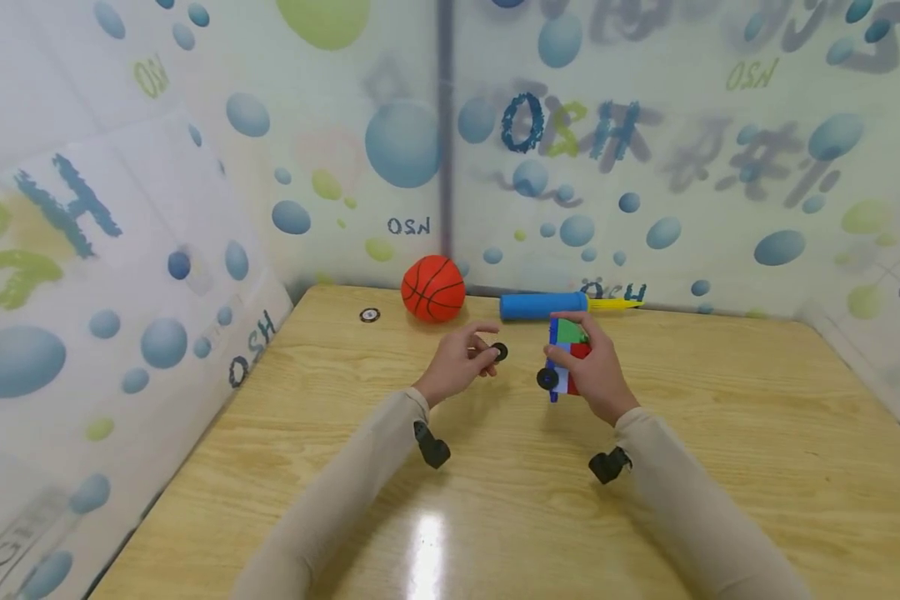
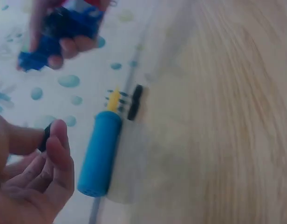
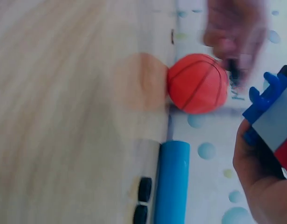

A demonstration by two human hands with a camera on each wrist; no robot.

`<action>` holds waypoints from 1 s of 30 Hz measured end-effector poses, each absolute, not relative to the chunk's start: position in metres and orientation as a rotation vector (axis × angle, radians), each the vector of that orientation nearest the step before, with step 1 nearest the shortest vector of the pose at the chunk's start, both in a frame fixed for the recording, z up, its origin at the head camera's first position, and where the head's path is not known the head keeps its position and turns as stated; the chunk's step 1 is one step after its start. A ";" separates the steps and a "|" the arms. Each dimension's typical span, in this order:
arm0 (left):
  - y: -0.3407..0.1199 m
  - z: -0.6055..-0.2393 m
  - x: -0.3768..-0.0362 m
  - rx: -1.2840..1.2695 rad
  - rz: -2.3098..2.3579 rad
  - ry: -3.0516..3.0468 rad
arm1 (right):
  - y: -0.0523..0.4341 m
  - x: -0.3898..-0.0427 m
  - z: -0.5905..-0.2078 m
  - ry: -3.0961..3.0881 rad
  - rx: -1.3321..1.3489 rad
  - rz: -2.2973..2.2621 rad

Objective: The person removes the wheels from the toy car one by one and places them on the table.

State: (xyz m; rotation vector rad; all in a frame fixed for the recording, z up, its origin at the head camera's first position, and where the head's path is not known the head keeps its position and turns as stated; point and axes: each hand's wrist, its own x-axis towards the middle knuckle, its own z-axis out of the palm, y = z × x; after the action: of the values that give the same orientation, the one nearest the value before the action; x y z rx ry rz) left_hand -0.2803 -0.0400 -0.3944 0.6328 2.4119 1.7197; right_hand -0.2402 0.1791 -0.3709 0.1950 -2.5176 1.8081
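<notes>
My left hand (image 1: 487,351) pinches a small black wheel (image 1: 499,351) between thumb and fingertips, just above the wooden table (image 1: 495,517). The left wrist view shows the same wheel (image 2: 45,137) at the fingertips. My right hand (image 1: 579,364) grips a toy block car (image 1: 567,343) of blue, green, red and white bricks, held on end, with one black wheel (image 1: 547,379) on its lower left side. The two hands are a short gap apart. In the right wrist view the car (image 3: 273,116) fills the right edge.
An orange toy basketball (image 1: 432,288) and a blue hand pump (image 1: 543,306) with a yellow tip lie along the back wall. A small black ring (image 1: 370,315) lies left of the ball. Two more black wheels (image 3: 143,201) sit beside the pump. Bubble-patterned walls enclose three sides.
</notes>
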 end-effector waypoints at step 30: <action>0.017 -0.416 -0.336 0.362 0.681 3.006 | 0.200 -0.243 -0.363 -2.470 0.110 1.792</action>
State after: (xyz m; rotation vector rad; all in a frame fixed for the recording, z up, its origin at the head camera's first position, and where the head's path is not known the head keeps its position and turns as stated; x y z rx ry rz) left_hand -0.3356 0.0170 -0.4160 0.3621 3.0057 0.6808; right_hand -0.2427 0.1997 -0.3633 0.1105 -2.4703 1.7923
